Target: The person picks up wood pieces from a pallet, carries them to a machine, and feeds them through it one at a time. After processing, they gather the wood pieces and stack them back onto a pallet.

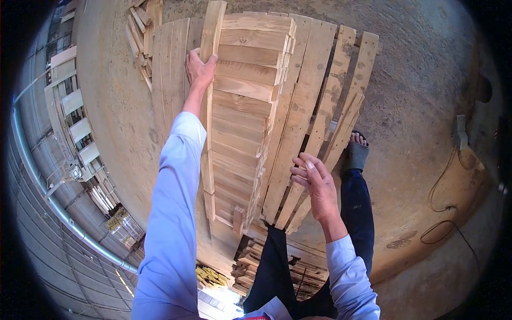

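Observation:
My left hand is closed around the edge of a long, narrow wooden board. This board lies lengthwise along the left side of a neat stack of short wooden planks, whose ends form a slightly uneven line on the right. My right hand hovers over the slats near the stack's right side, with its fingers half curled and apart; I see nothing held in it. Beneath the stack is a slatted wooden pallet. A small wood block sits at the stack's near end.
Loose wood offcuts lie at the upper left. A narrow loose slat rests on the pallet's right side, close to my foot. A cable runs across the floor at right. More stacked timber lies behind my legs.

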Demonstrator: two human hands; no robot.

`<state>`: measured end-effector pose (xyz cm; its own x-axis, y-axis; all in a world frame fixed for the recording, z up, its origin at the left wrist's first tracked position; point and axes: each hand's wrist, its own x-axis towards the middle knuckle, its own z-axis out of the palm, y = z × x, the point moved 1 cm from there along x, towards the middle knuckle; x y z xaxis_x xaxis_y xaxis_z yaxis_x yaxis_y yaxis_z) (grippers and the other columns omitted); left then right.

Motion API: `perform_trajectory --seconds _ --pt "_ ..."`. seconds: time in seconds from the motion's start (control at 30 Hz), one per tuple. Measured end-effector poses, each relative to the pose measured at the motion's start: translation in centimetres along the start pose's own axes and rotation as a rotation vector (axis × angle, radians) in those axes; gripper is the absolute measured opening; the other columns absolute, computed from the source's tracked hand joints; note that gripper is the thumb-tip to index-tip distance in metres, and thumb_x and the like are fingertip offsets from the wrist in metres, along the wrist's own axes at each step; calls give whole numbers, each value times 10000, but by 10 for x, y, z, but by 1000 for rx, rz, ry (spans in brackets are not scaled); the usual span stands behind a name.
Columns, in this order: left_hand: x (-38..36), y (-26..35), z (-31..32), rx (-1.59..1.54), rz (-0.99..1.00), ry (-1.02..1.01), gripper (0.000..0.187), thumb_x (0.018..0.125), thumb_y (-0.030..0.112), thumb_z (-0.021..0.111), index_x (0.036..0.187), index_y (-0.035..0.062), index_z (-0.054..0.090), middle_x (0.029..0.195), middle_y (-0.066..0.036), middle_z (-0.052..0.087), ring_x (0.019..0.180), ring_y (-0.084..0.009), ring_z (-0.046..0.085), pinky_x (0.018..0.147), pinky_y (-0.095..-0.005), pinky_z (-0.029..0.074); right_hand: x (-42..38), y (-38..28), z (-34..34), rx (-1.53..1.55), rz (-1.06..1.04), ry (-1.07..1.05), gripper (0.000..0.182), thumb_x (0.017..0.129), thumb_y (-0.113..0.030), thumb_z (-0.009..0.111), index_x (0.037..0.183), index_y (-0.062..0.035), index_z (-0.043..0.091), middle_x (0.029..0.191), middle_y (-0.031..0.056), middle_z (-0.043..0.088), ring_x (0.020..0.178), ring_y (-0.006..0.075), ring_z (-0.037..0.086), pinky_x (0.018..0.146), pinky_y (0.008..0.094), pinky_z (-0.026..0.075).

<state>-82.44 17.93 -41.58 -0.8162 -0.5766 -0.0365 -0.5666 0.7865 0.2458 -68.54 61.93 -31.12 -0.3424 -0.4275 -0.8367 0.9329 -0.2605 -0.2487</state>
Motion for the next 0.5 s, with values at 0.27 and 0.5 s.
perform_trajectory --seconds 0.27,0.5 --pt "-9 9 -20 87 -49 -102 645 835 412 797 1273 -23 610 1206 -232 685 1133 -353 667 994 -434 508 1 3 0 -2 6 -19 507 1067 -341 575 1462 -30 507 1378 145 617 1213 231 634 1058 370 491" --pt "-14 2 -21 86 -51 -157 689 828 475 805 1279 -13 624 1252 -232 686 1179 -360 660 1008 -445 508 3 4 -4 -29 -23 -2 473 1060 -295 562 1443 -20 531 1359 148 633 1176 224 649 1041 362 499"
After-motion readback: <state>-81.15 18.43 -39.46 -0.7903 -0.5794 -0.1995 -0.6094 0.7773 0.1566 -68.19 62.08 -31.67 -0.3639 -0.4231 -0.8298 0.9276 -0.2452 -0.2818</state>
